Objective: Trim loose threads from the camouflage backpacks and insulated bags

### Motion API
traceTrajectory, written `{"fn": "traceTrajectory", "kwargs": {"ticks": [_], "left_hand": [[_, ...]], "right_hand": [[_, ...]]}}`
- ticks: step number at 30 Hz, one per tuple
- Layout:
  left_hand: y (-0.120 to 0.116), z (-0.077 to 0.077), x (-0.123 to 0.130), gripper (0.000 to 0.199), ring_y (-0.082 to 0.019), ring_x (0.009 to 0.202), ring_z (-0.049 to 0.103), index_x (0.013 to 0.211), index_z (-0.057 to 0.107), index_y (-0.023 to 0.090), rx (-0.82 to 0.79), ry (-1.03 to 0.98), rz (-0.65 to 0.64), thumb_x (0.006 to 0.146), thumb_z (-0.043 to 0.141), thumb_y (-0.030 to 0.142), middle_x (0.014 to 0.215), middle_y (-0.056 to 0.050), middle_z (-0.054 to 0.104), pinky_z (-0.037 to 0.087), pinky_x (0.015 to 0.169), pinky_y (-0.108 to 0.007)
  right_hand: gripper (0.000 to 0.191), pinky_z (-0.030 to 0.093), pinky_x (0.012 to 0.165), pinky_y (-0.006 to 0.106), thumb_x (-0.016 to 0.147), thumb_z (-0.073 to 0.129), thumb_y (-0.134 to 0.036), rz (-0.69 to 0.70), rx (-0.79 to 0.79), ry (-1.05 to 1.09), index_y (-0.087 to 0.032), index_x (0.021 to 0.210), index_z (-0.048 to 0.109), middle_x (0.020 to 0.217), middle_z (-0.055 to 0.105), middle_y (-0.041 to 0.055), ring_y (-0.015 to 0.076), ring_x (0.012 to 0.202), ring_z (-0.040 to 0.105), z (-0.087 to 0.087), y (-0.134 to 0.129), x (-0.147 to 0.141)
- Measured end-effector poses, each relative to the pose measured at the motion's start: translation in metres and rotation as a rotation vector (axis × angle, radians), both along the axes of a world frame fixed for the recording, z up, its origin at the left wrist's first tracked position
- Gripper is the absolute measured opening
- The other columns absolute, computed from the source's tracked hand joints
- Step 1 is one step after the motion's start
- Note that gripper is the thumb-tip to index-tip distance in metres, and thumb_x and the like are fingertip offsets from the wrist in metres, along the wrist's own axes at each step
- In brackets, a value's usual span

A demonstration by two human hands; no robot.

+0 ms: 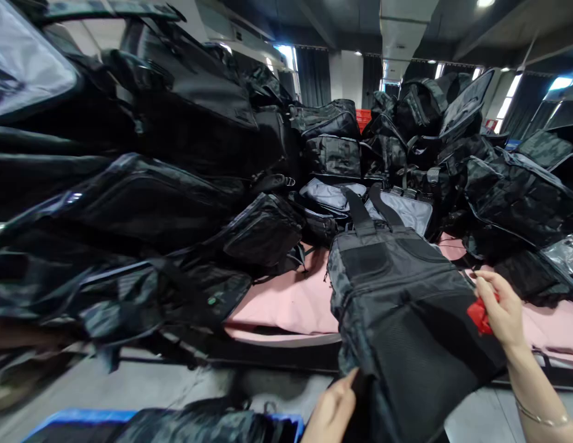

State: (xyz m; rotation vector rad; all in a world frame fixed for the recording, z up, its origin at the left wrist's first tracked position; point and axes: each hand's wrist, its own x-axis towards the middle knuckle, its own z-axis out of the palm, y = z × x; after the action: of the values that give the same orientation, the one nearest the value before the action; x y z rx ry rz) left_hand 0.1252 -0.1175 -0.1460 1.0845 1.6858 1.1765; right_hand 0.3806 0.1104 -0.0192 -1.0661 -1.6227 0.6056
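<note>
A large black and dark camouflage backpack (420, 307) lies tilted over the front edge of the table, its back panel up and its straps pointing away. At its lower left side my left hand (332, 409) is closed on the fabric edge. My right hand (501, 311) is at the right side of the bag, fingers pinched on a thin dark strap or cord, with a red cloth-like piece (480, 315) held in the same hand.
Dark backpacks (170, 197) are piled high on the left, with more bags (335, 154) behind and on the right. Pink cloth (290, 301) covers the table. Below, a blue bin (92, 415) holds camouflage bags. A clear plastic wrapper (565, 255) lies at right.
</note>
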Motion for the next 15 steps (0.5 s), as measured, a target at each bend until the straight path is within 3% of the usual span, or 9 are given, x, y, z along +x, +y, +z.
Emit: {"fn": "traceTrajectory", "kwargs": {"ticks": [4,7,11,13,15], "left_hand": [[0.033,0.021,0.06,0.049,-0.02,0.11,0.053,0.12,0.057,0.018,0.272,0.126,-0.54,0.085,0.041,0.048,0.117,-0.01,0.06,0.04,0.098,-0.032],[0.063,0.022,0.097,0.043,-0.019,0.108,0.054,0.118,0.058,0.015,0.366,0.162,-0.777,0.083,0.048,0.038,0.114,-0.01,0.061,0.039,0.097,-0.031],[0.083,-0.002,0.12,0.041,-0.02,0.11,0.053,0.116,0.059,0.014,0.354,0.149,-0.862,0.08,0.054,0.032,0.117,-0.011,0.06,0.039,0.098,-0.031],[0.083,-0.018,0.114,0.039,-0.019,0.112,0.052,0.117,0.058,0.017,0.319,0.146,-0.833,0.082,0.051,0.032,0.12,-0.009,0.059,0.038,0.099,-0.032],[0.08,-0.033,0.091,0.035,-0.018,0.11,0.054,0.115,0.06,0.02,0.245,0.15,-0.757,0.086,0.045,0.034,0.117,-0.006,0.061,0.039,0.097,-0.031]], "right_hand": [[0.036,0.039,0.052,0.019,0.081,0.056,-0.049,-0.095,-0.042,0.019,-0.017,0.098,0.058,0.066,0.052,0.0004,0.0105,0.057,0.047,0.002,-0.046,0.048],[0.037,0.037,0.049,0.017,0.081,0.057,-0.049,-0.186,-0.109,0.058,-0.017,0.101,0.058,0.068,0.052,0.0002,0.0094,0.056,0.046,-0.014,-0.08,0.072],[0.037,0.038,0.051,0.019,0.082,0.054,-0.048,-0.387,-0.165,0.03,-0.016,0.1,0.058,0.072,0.053,0.001,0.0098,0.057,0.045,-0.051,-0.125,0.094],[0.038,0.039,0.051,0.021,0.082,0.053,-0.049,-0.584,-0.121,0.047,-0.014,0.096,0.059,0.075,0.054,0.0028,0.0112,0.059,0.046,-0.07,-0.144,0.102],[0.04,0.038,0.048,0.023,0.081,0.053,-0.05,-0.764,-0.085,0.122,-0.013,0.095,0.059,0.073,0.053,0.0033,0.0124,0.057,0.045,-0.086,-0.157,0.107]]}}
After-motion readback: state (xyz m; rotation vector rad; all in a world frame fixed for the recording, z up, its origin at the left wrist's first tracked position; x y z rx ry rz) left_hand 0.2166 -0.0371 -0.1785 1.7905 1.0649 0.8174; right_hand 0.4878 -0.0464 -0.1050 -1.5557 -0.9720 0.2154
